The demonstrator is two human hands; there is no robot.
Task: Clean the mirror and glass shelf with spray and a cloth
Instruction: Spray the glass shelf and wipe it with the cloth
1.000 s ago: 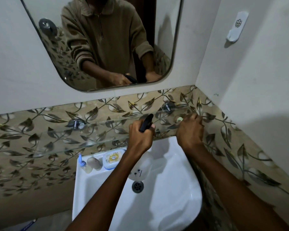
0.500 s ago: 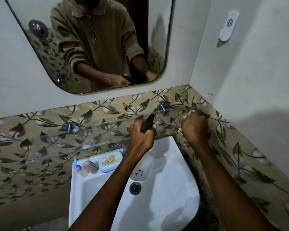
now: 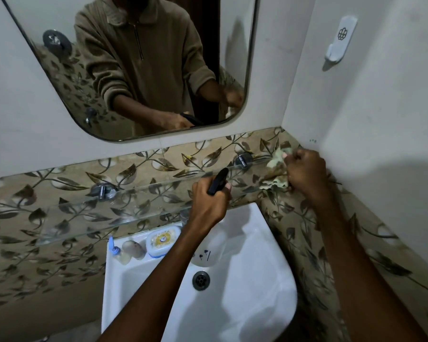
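Observation:
A clear glass shelf (image 3: 114,208) runs along the leaf-patterned tiles below the mirror (image 3: 173,45), held by two chrome brackets. My left hand (image 3: 208,203) grips a spray bottle by its black trigger head (image 3: 218,181), with the clear bottle body (image 3: 205,253) hanging below over the basin. My right hand (image 3: 307,171) holds a pale yellow cloth (image 3: 277,166) bunched against the shelf's right end, close to the corner of the walls. The mirror reflects a person in a brown zip sweater.
A white washbasin (image 3: 252,304) with a dark drain sits under the shelf. On its back ledge lie a small blue-capped bottle (image 3: 116,250), a soap piece and a soap dish (image 3: 162,240). A white wall hook (image 3: 340,40) hangs on the right wall.
My right hand has moved right along the shelf toward the corner with the cloth, which now shows more. My left hand and the spray bottle stayed about where they were.

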